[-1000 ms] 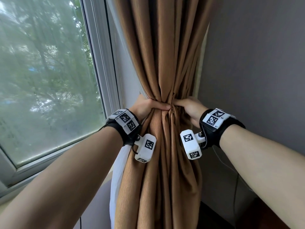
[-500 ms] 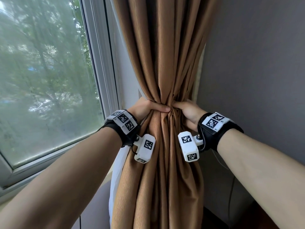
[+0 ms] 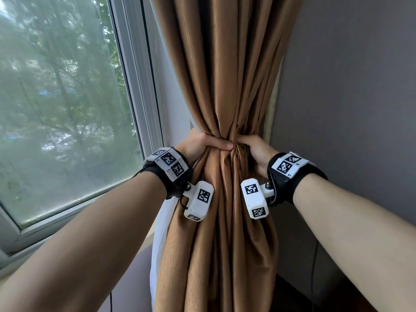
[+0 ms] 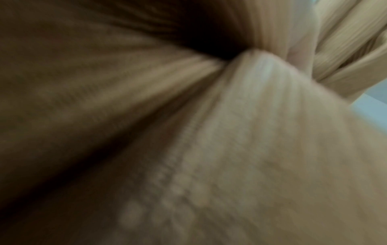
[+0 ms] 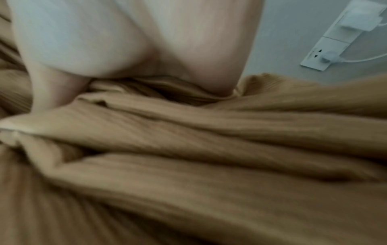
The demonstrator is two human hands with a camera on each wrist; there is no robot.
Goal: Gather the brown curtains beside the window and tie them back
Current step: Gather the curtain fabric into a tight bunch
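The brown curtain [image 3: 227, 70] hangs between the window and the grey wall, bunched into a narrow waist at mid height. My left hand [image 3: 202, 144] grips that waist from the left, thumb laid across the front folds. My right hand [image 3: 256, 149] grips it from the right, its fingers hidden behind the cloth. Blurred brown folds [image 4: 240, 132] fill the left wrist view. In the right wrist view my right hand [image 5: 130, 49] squeezes the gathered cloth [image 5: 209, 149]. No tie-back shows.
The window [image 3: 63, 104] with its white frame [image 3: 137, 75] is on the left. A white sheer curtain [image 3: 161, 230] hangs behind the brown one. The grey wall [image 3: 351, 97] stands on the right, with wall sockets and plugged white cables [image 5: 326, 53].
Both hands have kept hold of the gathered waist. My right wrist shifted slightly left and down, closer to the cloth, and the bundle looks pinched a little tighter.
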